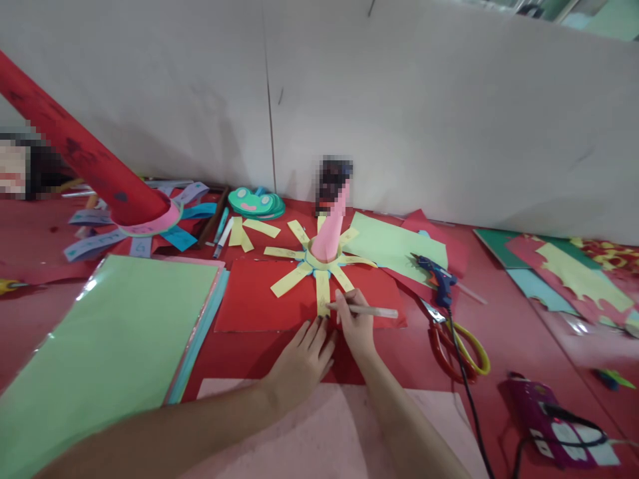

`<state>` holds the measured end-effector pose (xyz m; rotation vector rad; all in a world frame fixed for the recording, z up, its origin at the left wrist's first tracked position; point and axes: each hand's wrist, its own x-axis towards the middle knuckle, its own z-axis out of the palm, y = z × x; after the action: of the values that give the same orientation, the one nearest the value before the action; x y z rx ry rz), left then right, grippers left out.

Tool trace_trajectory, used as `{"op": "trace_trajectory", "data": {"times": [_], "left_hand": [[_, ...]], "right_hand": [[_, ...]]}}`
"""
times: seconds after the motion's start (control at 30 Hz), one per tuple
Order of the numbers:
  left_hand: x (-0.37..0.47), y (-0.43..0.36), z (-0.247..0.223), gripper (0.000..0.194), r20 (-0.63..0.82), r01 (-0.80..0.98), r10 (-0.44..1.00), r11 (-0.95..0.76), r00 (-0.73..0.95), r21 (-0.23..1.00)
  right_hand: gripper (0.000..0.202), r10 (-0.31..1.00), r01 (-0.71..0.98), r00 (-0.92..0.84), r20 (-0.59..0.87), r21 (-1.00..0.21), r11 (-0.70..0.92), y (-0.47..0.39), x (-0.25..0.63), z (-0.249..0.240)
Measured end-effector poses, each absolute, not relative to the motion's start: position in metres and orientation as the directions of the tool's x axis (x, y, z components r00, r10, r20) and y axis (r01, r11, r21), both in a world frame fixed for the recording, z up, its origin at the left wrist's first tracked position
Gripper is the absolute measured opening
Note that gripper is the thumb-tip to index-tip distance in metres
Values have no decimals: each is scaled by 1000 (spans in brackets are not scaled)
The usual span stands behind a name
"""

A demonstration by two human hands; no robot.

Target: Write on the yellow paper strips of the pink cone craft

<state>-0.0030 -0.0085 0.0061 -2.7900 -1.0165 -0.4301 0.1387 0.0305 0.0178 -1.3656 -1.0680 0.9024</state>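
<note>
My right hand [355, 320] is closed around a pen [372, 311], its tip at the lower end of a yellow paper strip [323, 287]. The strip is one of several that fan out from a yellow ring around the foot of a pink paper cone [330, 233]. Small marks show on some strips, too small to read. Flat on the near edge of the red sheet [259, 299] beneath them, my left hand [307, 349] touches the strip's end with its fingers extended.
Right of my hands lie a glue gun [442, 283] with a trailing cord and scissors [459, 346]. A purple box [554, 422] is nearer. Leftward are green sheets [134, 332] and a tall red cone [90, 140]. Green frog-face cutouts [256, 203] lie by the wall [424, 113].
</note>
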Motion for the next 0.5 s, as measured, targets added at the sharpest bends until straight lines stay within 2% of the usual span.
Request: {"op": "trace_trajectory", "data": {"times": [0.23,0.4,0.5], "left_hand": [[-3,-8,9,33,319,648,613,-762,723,-5],[-8,3,11,38,305,635,617,-771,726,49],[-14,21,15,41,265,646,654,-752,709,127]], "right_hand": [[36,961,163,254,108,-984,67,31,140,18],[24,858,320,412,307,-930,179,30,143,21],[25,835,440,414,363,-883,166,34,146,20]]}}
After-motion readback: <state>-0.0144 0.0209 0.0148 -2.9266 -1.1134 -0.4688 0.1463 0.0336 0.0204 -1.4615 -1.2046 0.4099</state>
